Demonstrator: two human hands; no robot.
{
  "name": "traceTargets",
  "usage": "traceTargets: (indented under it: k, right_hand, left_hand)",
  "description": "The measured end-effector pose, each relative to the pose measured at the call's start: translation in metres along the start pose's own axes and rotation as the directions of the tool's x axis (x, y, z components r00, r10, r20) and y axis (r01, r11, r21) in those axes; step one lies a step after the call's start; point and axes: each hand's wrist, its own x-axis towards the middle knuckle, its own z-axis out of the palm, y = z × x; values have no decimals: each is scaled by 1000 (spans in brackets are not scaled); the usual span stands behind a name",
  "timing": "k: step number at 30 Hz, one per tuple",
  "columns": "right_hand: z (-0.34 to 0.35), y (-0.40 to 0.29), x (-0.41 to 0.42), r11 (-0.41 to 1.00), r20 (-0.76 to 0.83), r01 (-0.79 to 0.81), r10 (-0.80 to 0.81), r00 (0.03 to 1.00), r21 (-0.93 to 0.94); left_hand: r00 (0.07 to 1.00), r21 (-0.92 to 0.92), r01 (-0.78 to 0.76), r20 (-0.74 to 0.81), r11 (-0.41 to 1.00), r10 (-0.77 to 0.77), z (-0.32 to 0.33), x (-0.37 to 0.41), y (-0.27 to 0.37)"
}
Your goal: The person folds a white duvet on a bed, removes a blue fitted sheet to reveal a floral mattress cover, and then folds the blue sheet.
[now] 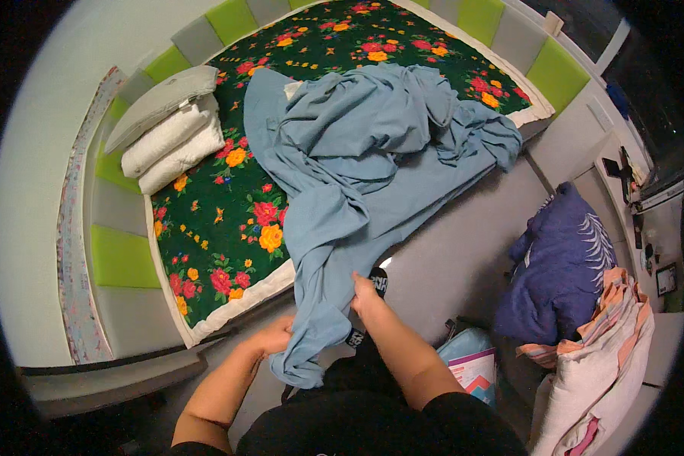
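Note:
A large light-blue bed sheet [370, 122] lies rumpled across the bed, and its near end hangs over the edge towards my body. My left hand [273, 336] grips the hanging end at its left side, with the fingertips hidden by the cloth. On the opposite side my right hand [366, 293] pinches the sheet's edge. Between my hands the fabric falls in twisted folds. Under the sheet is a dark green bed cover [205, 228] with red and yellow flowers and a white border.
A grey pillow [165, 102] rests on folded white bedding [176, 145] at the left. Green and grey padded panels [125, 256] line the bed. At right are a navy fabric bundle [558, 273], pale striped cloth [598, 359] and a light-blue bag [467, 346]. Grey floor [461, 239] lies between.

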Motion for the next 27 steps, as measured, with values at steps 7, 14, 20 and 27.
traceTargets:
  k: [7,14,20,27]
  right_hand:
    - [9,-2,-106,773,-195,407,-551,812,-487]
    - [-3,-1,-159,-120,363,377,-637,680,-918]
    - [-15,12,-168,-104,492,526,-540,683,-844]
    - [-16,-39,-125,800,17,329,-371,928,-502]
  left_hand:
    - [878,333,71,-468,940,99,-16,38,-51]
    - [999,-483,29,-24,875,-47,44,122,32]
    - [920,-46,247,-304,968,-249,56,130,33]
    - [965,-167,-79,-259,983,34,28,82,29]
